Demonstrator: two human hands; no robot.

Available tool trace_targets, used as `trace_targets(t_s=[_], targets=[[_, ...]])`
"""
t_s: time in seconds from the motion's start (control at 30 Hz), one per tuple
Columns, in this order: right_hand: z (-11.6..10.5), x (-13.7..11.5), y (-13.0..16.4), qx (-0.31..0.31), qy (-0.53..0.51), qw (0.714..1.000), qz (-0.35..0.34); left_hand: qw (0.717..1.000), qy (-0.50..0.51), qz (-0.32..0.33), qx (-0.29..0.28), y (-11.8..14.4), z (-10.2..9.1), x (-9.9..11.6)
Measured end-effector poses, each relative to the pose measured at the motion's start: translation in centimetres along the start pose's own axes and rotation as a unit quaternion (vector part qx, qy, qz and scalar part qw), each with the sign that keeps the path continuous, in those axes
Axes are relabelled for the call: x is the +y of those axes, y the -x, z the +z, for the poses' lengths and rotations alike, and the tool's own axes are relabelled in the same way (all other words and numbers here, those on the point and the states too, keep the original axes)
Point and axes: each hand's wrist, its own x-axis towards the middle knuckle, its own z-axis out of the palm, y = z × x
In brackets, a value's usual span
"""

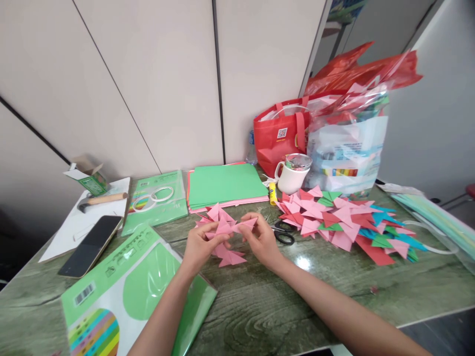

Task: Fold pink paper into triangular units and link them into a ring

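Observation:
My left hand pinches a pink origami assembly made of folded triangular pieces, held over the middle of the table. My right hand is closed on a small pink folded paper piece, its tip meeting the assembly's right side. More pink points of the assembly stick out above and below my left fingers. Just right of my right hand lie black-handled scissors. Beyond them spreads a heap of folded paper pieces in pink, red, green and blue.
Green paper sheets are stacked behind my hands, beside a yellow glue stick and white mug. A red bag and plastic bag stand behind. Leftward are paper packs, a phone and a hammer.

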Motion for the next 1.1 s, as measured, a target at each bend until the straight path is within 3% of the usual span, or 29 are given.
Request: trace_targets(t_s=[0.3, 0.57, 0.7, 1.1], targets=[[0.12, 0.01, 0.14, 0.015, -0.007, 1.0, 0.01, 0.999, -0.004, -0.02, -0.037, 0.24, 0.78, 0.77], [-0.18, -0.28, -0.39, -0.035, 0.009, 0.999, 0.027, 0.999, 0.027, -0.027, -0.031, 0.25, 0.32, 0.39], [-0.16, -0.05, -0.43, -0.029, 0.049, 0.998, 0.019, 0.999, 0.026, -0.034, -0.018, 0.15, 0.16, 0.2], [0.06, 0.27, -0.18, -0.053, 0.053, 0.997, 0.023, 0.998, -0.001, -0.032, -0.051, 0.12, 0.19, -0.04]])
